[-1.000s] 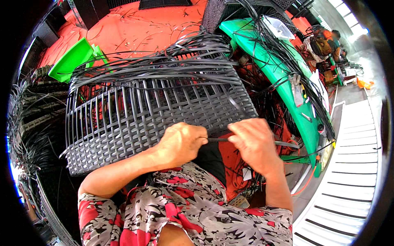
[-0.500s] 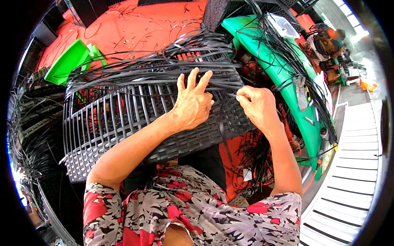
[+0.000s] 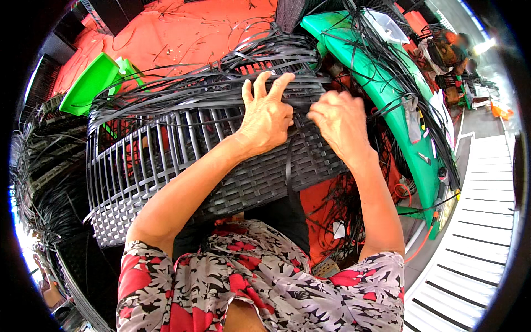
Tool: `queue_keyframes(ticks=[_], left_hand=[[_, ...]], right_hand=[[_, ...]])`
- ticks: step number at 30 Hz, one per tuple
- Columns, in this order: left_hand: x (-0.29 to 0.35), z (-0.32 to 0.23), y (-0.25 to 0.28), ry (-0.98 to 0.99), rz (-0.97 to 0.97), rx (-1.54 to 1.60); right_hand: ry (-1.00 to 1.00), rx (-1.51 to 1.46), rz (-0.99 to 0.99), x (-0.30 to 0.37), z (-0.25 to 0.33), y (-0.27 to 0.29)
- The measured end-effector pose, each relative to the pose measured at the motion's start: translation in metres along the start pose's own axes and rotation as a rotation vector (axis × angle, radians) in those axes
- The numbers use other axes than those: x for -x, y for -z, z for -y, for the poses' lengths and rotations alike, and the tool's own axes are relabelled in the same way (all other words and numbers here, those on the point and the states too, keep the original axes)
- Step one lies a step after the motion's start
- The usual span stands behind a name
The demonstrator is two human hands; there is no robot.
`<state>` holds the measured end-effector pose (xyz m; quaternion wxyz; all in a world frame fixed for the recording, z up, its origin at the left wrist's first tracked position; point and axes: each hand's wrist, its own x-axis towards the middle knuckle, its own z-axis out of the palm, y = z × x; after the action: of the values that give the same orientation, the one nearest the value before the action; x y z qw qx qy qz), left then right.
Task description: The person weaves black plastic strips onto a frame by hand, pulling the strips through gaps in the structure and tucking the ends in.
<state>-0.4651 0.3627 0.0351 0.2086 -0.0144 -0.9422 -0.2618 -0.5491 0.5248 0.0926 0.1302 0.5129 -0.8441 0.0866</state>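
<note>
Across my lap lies a black woven frame (image 3: 243, 185), with tight plastic wickerwork on its near side and bare bars farther back. My left hand (image 3: 265, 119) is over its middle right. Three fingers are raised and spread, while the thumb and forefinger close on a flat black strip (image 3: 289, 169) hanging down over the weave. Just to the right, my right hand (image 3: 342, 124) is held above the weave with curled fingers, partly smeared by motion. What it pinches cannot be made out. Many loose black strips (image 3: 182, 88) lie across the frame's far side.
Green plastic board (image 3: 381, 99) on the right carries strips, small tools and a clear tub (image 3: 387, 26). A bright green dustpan (image 3: 91, 86) is at far left. Red sheeting (image 3: 166, 39) covers the floor, with scraps. White slatted panel (image 3: 470, 232) stands right. People work at far right.
My right hand has moved up and slightly left, nearer my left hand, and its fingers are blurred. My left hand has shifted a little up and right. The hanging strip sits farther left.
</note>
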Motion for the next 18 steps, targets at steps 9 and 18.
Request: queue_keyframes(ticks=[9, 18], left_hand=[[0.021, 0.008, 0.042, 0.015, -0.084, 0.382], [0.053, 0.007, 0.021, 0.089, 0.207, -0.176]], right_hand=[[-0.409, -1.185, 0.398, -0.005, 0.024, -0.010], [-0.065, -0.408, 0.323, -0.019, 0.043, -0.018]])
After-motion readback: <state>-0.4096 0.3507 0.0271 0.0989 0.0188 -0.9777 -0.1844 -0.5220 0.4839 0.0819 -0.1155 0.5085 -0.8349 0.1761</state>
